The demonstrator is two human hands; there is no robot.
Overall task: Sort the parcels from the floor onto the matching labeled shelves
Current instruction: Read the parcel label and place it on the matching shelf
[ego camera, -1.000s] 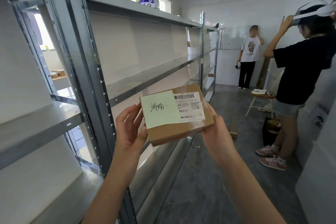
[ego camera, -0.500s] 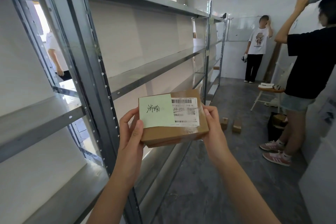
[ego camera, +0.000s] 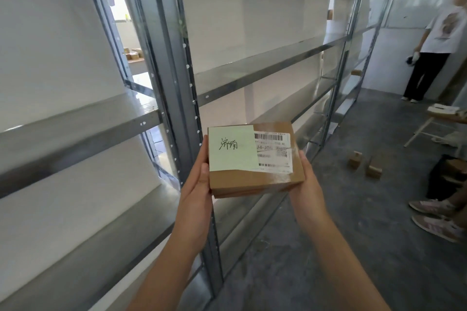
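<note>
Holding a flat cardboard parcel (ego camera: 255,161) between both hands, the person stands in the aisle beside a metal shelving rack (ego camera: 177,63). The left hand (ego camera: 199,184) clasps the parcel's left edge and the right hand (ego camera: 309,182) its right edge, each closed against the cardboard, so the parcel is carried in the air, level with the lower shelves and touching none of them. A pale green note (ego camera: 231,149) with handwritten characters covers the left half of the top face; a white shipping label (ego camera: 274,151) with barcodes lies just beside it. Compared with a second ago, the parcel sits lower in view and its top face is turned more squarely toward the camera, while the view has tipped downward and advanced along the rack. This suggests the note is being read before a shelf is chosen. No shelf label is legible here. Two small boxes (ego camera: 365,164) remain on the floor (ego camera: 328,235), well apart from the hands.
</note>
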